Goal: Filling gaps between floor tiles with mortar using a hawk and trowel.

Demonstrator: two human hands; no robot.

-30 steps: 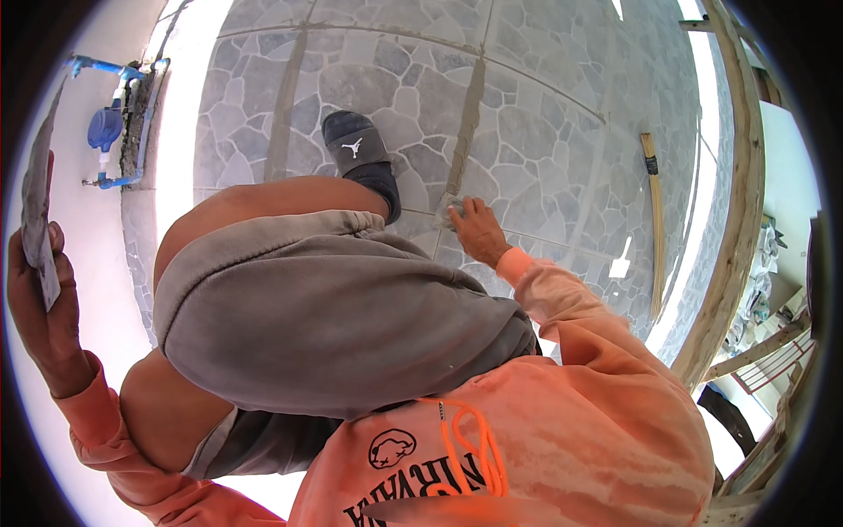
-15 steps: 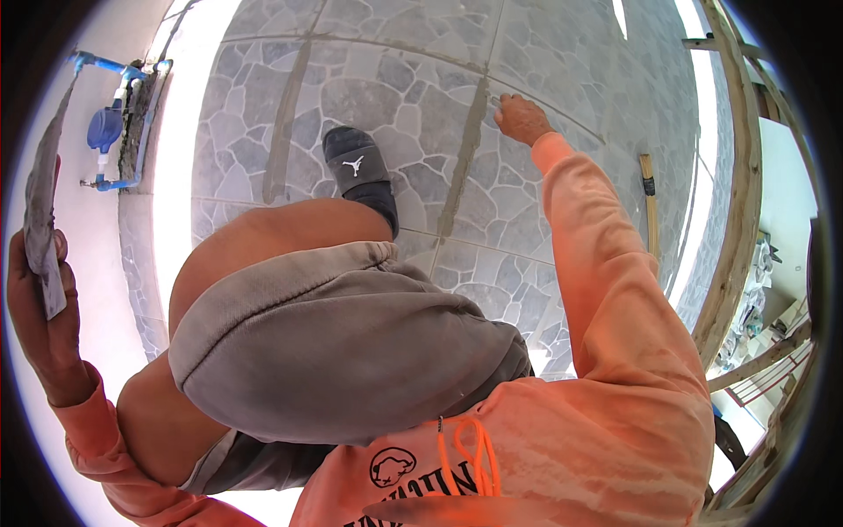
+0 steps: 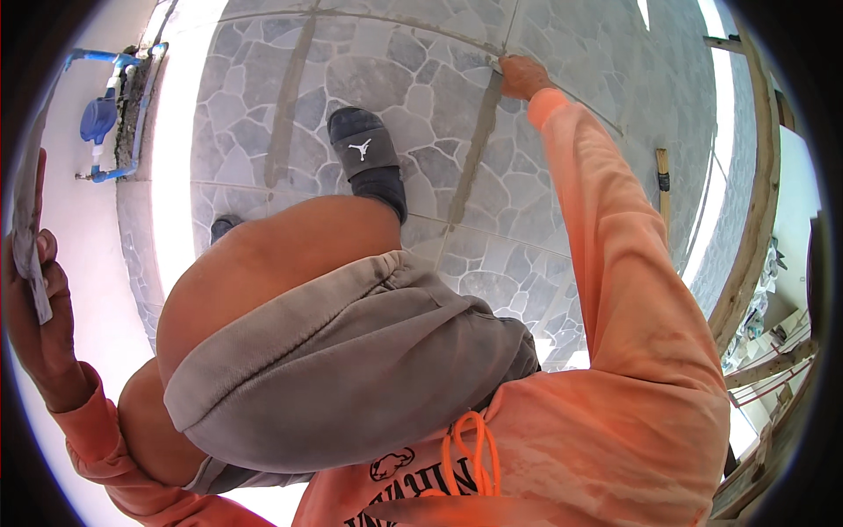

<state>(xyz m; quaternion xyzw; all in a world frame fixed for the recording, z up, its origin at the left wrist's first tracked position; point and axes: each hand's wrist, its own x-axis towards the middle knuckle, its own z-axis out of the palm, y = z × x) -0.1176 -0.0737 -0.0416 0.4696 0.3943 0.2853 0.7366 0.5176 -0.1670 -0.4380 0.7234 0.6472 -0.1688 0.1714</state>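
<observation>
My right hand (image 3: 524, 77) reaches far out over the stone-pattern floor tiles (image 3: 369, 79). Its fingers are closed and bent down at a joint, close to where the tile seams cross. A small pale thing may be at the fingertips, but I cannot make it out. Below the hand, a wide grey grout smear (image 3: 474, 162) runs along the joint toward me. At the far left, my left hand (image 3: 54, 329) is raised, gripping a thin, flat grey piece (image 3: 33, 263) seen nearly edge-on; its kind is unclear and its upper part fades into the dark rim.
My sandalled foot (image 3: 362, 147) stands on the tiles beside another grout smear (image 3: 290, 105). A blue water meter (image 3: 98, 119) with pipes is on the left wall. A wooden-handled tool (image 3: 663, 189) lies right of my arm, near a timber beam (image 3: 751, 237).
My right hand has moved farther away along the joint, closer to the seam crossing. The grey piece in my left hand sits nearer the left rim. The view has shifted a little.
</observation>
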